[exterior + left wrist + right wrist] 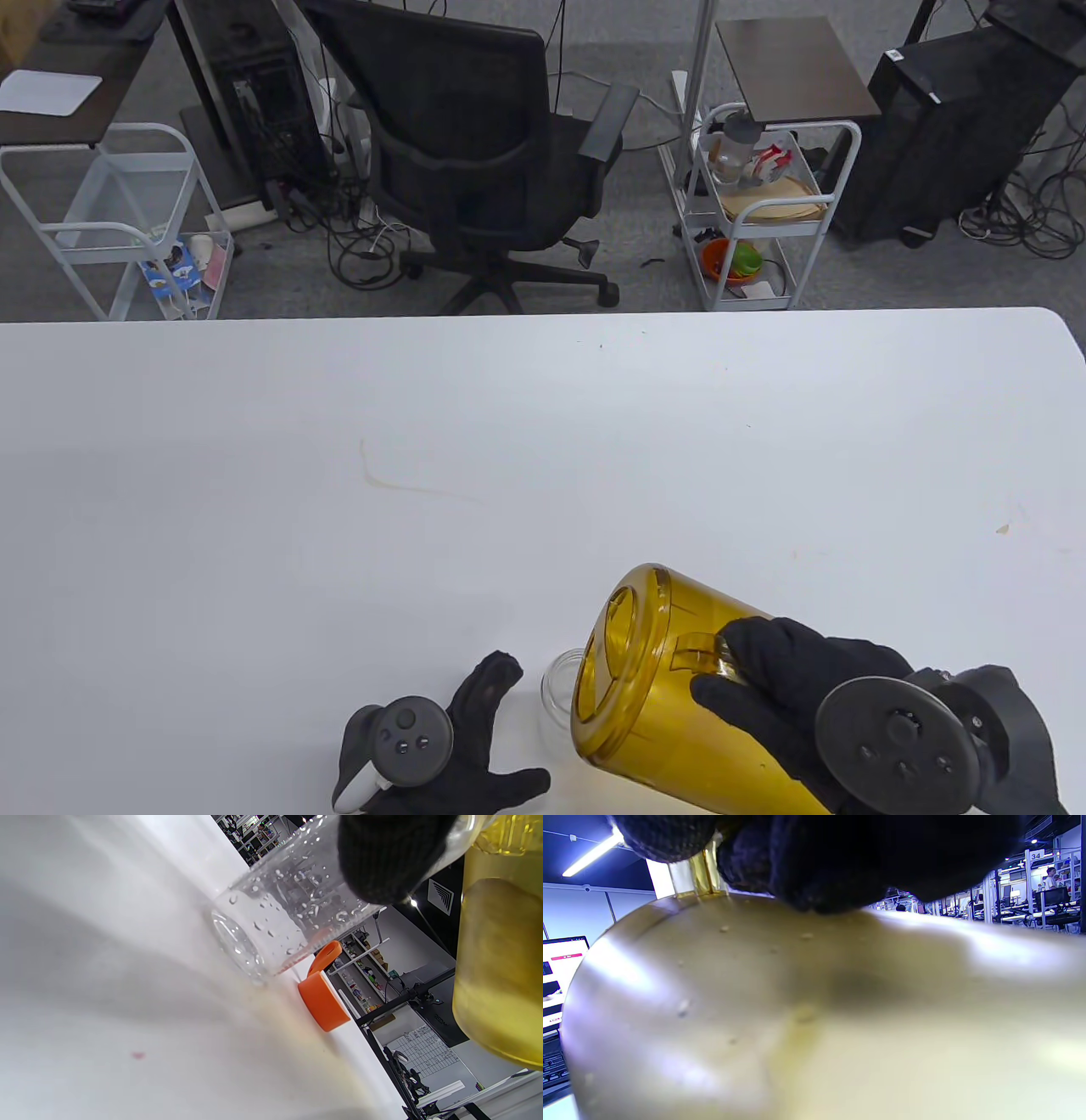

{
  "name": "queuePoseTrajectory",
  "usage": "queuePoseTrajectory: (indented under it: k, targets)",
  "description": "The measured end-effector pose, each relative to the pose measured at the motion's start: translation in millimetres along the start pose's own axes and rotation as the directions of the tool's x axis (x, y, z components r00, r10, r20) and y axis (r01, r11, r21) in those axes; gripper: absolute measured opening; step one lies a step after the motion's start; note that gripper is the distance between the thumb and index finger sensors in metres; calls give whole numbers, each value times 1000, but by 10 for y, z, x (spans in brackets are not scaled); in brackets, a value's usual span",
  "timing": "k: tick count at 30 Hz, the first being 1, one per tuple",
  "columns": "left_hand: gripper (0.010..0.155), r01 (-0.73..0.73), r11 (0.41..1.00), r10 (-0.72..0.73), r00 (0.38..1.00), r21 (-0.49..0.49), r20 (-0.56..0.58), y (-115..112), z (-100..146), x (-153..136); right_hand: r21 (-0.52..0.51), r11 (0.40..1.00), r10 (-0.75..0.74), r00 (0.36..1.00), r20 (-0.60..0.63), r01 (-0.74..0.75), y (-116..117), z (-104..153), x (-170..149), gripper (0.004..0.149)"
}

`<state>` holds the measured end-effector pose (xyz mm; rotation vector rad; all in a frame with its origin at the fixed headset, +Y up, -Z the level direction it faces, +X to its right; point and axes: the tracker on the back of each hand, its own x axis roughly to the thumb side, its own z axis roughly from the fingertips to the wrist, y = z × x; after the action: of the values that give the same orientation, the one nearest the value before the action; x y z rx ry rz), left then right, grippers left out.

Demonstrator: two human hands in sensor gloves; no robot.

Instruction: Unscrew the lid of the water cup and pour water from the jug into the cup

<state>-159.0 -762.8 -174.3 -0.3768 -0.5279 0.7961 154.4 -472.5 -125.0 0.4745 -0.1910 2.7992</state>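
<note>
My right hand (pixel 738 671) grips the handle of the amber jug (pixel 653 679), which is tipped to the left, its lidded top over the clear cup (pixel 558 686). The liquid-filled jug (pixel 496 963) fills the right wrist view (pixel 814 1018), under the curled fingers (pixel 840 857). The cup (pixel 275 912) stands upright without a lid, with droplets on its wall. My left hand (pixel 513 726) lies spread on the table beside the cup, and one fingertip (pixel 382 857) touches the cup's wall. The orange lid (pixel 322 1001) lies on the table just beyond the cup; the jug hides it in the table view.
The white table (pixel 424 424) stretches wide to the left and far side, with a faint stain (pixel 399 484). Beyond its far edge stand a black office chair (pixel 484 153) and two white carts (pixel 755 212).
</note>
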Motion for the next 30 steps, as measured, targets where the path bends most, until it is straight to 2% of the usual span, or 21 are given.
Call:
queuePoseTrajectory:
  k: [11, 30]
  targets:
    - [111, -16, 1000, 16, 1000, 23, 1, 17, 20, -17, 28, 1000, 11, 1000, 22, -11, -33, -50, 42, 50]
    - [111, 64, 998, -63, 998, -20, 8, -53, -22, 51, 15, 997, 81, 997, 9, -82, -38, -50, 251, 52]
